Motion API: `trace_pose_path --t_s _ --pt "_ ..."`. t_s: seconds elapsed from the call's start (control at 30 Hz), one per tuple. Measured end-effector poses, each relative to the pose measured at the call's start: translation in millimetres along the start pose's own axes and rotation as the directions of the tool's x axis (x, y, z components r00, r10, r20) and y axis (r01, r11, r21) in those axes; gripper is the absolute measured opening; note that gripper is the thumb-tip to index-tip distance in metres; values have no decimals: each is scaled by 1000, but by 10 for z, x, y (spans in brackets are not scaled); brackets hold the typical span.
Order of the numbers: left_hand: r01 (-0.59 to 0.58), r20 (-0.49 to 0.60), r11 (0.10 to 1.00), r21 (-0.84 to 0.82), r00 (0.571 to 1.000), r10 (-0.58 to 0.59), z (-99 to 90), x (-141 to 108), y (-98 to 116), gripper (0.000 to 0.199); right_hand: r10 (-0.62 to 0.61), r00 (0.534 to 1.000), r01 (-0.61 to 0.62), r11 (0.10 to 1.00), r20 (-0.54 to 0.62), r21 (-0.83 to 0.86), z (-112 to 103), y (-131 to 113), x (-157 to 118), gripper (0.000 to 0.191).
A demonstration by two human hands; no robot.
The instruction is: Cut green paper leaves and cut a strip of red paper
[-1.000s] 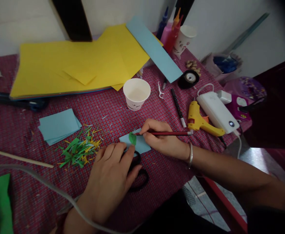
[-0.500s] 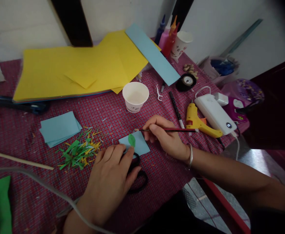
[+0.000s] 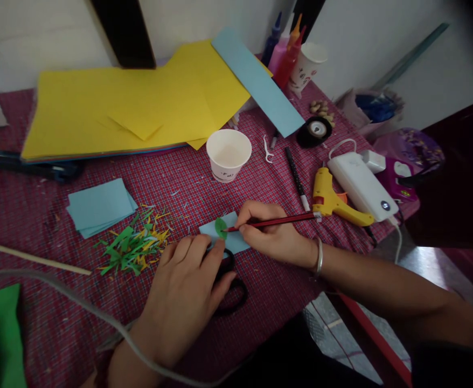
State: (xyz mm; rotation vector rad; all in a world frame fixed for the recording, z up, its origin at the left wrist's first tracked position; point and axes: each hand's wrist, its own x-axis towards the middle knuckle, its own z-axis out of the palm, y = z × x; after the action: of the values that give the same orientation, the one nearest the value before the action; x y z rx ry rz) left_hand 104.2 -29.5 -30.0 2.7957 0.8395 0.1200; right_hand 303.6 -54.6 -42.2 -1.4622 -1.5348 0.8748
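A small green leaf-shaped cutout [image 3: 220,227] lies on a light blue paper piece [image 3: 236,243]. My right hand [image 3: 272,231] pinches a dark red pencil [image 3: 285,219], its tip at the cutout's right edge. My left hand [image 3: 183,288] lies palm down with fingers spread, its index fingertip at the cutout's lower end. Under and beside that hand are black scissors [image 3: 242,299]; their blades are mostly hidden. Green and yellow paper shreds [image 3: 133,245] are piled left of my left hand.
A paper cup [image 3: 228,153] stands behind the hands. Yellow sheets [image 3: 119,108] and blue cards [image 3: 101,207] lie to the left. A yellow glue gun [image 3: 333,199], white power bank [image 3: 363,183] and marker [image 3: 297,180] are at right. A grey cable [image 3: 111,320] crosses the front left.
My right hand has brought the pencil down and left, its tip now at the green cutout. The left hand stays on the paper. The view has shifted slightly.
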Motion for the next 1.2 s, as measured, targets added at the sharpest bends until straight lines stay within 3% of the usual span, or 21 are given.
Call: trace_pose_path --t_s 0.47,0.7,1.03,1.2 --pt "-3 4 1000 4 1000 3 6 5 2 37 -15 999 18 998 44 -54 6 -6 1 12" --pt "-7 -3 1000 0 1000 7 2 0 0 36 25 1000 -25 996 -1 82 -11 -5 -4 13" --pt "3 -1 1000 -12 1000 -3 -4 -5 0 36 -22 995 26 999 94 -37 -2 4 -10 12" --pt "5 -5 1000 -29 1000 -5 10 -11 9 36 8 998 -15 993 54 120 -24 8 5 13"
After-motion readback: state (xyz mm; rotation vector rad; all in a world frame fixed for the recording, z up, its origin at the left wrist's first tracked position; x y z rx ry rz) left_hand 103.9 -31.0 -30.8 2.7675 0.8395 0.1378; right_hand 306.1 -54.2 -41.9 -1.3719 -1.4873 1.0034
